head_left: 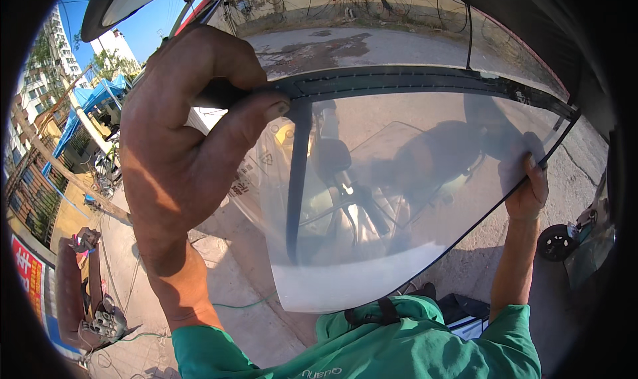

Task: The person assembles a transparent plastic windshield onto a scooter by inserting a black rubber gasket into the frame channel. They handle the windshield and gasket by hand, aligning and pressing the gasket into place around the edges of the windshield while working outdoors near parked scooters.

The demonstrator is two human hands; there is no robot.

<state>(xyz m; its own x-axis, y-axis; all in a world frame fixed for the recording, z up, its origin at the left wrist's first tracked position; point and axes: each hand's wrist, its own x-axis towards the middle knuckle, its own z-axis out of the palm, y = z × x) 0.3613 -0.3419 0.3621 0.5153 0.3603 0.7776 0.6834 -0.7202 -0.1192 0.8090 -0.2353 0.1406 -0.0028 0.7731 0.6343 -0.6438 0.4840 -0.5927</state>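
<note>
A clear, slightly hazy plastic sheet (pixel 352 282) spreads in front of me, bordered along its top by a wide black stitched strip (pixel 385 82). Thin black trim runs down its right edge. At the upper left, my left hand (pixel 169 123) is closed, thumb and bent forefinger pinching the end of the black strip. My right hand (pixel 530 191) grips the trimmed right edge, its thumb showing in front and some fingers blurred behind the sheet. A dark vertical band (pixel 299 179) crosses the sheet's left part.
Blurred through the sheet are a dark mirror shape (pixel 330 154) and scooter-like parts. A small black wheel (pixel 555 243) stands at the right. Beyond are a wall with hanging wires (pixel 306 3) and a blue awning (pixel 93 103). A green hose (pixel 246 306) lies on the ground.
</note>
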